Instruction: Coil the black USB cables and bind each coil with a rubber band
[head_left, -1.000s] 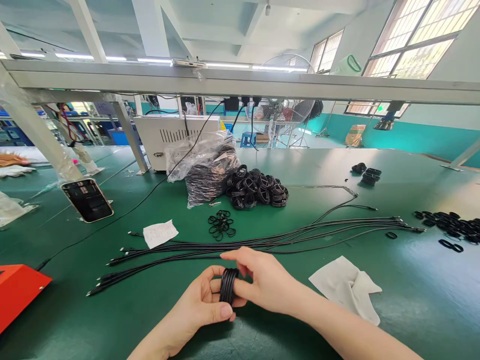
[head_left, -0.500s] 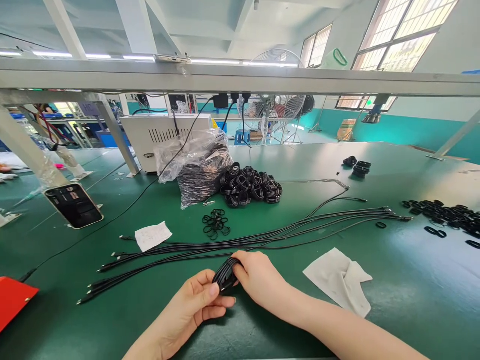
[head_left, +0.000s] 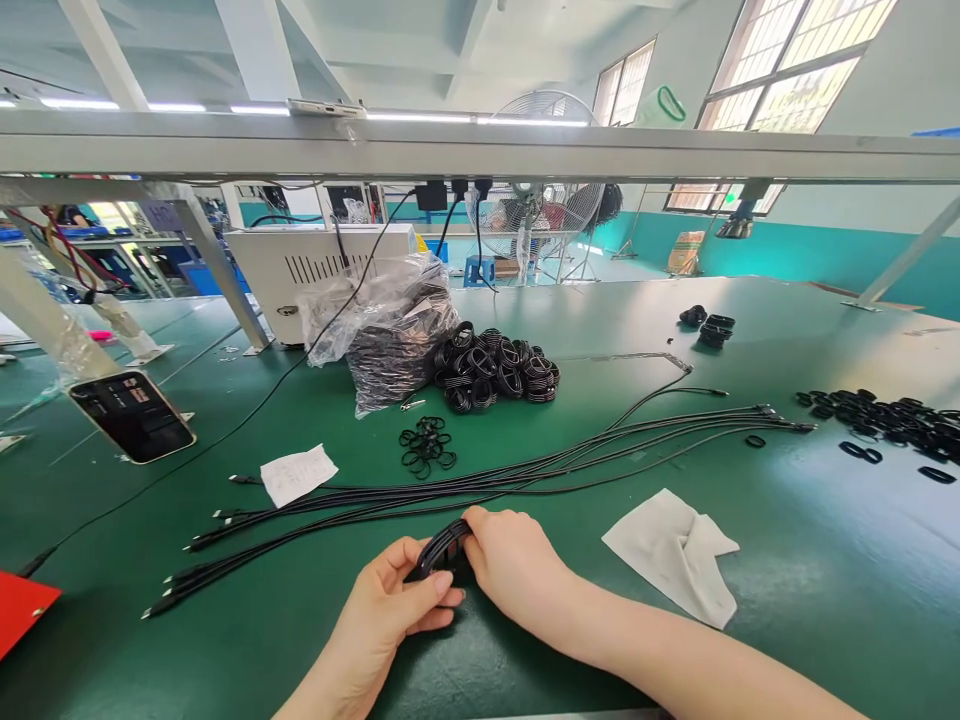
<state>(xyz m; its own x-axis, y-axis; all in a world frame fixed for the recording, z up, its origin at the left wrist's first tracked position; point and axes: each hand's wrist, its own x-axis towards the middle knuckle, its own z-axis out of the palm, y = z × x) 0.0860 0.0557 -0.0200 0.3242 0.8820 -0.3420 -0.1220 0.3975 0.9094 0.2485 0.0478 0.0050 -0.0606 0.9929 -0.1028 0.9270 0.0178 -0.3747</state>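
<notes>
Between my hands, low over the green table, is a coiled black cable [head_left: 444,545]. My left hand [head_left: 397,595] pinches its left end between thumb and fingers. My right hand [head_left: 514,555] grips the right end from above, its fingers closed over the coil and partly hiding it. Just beyond my hands, a bundle of straight black cables [head_left: 420,494] lies across the table, with plugs at both ends. A small heap of thin black bands [head_left: 427,446] sits behind the bundle.
Coiled cables [head_left: 499,368] are piled beside a plastic bag [head_left: 401,345]. A white cloth [head_left: 671,555] lies right of my hands, a paper slip [head_left: 298,474] left. Black rings [head_left: 892,425] spread at far right. A phone [head_left: 133,415] leans by the left post; a red object [head_left: 26,612] is near left.
The coil has turned slightly in my hands, so its opening shows more. Both hands keep hold of it. The whole view has shifted a little.
</notes>
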